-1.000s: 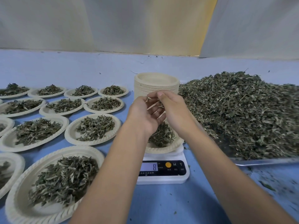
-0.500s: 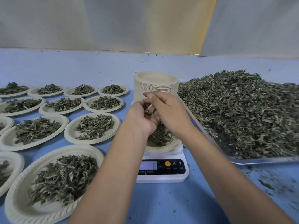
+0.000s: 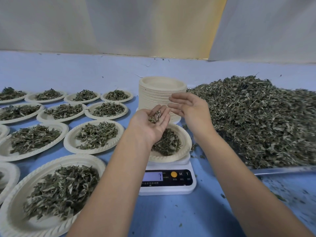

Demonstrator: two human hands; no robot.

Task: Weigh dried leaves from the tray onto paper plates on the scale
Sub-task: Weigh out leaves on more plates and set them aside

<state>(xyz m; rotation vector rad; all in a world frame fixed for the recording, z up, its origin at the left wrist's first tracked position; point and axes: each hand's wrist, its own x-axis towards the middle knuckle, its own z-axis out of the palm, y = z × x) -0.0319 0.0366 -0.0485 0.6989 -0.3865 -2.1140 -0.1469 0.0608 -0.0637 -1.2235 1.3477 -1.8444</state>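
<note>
Filled plates [image 3: 66, 141] lined up left. Your left hand [image 3: 151, 124] lies palm-up, fingers loose, cradling a few leaves [image 3: 154, 117] over the plate [image 3: 187, 142] on the scale [image 3: 167, 189], reading 7. Right hand [image 3: 189, 110] spread, empty. Topping up, I'd say: sprinkle gently, more waits in the tray [image 3: 282, 169].

We see through one wide-angle camera on our head, facing forward and down. The scale [image 3: 166, 189] sits near, just below centre; plates [image 3: 68, 145] run off the left edge, the tray [image 3: 282, 170] off the right, a wall [image 3: 119, 23] fills the top.
</note>
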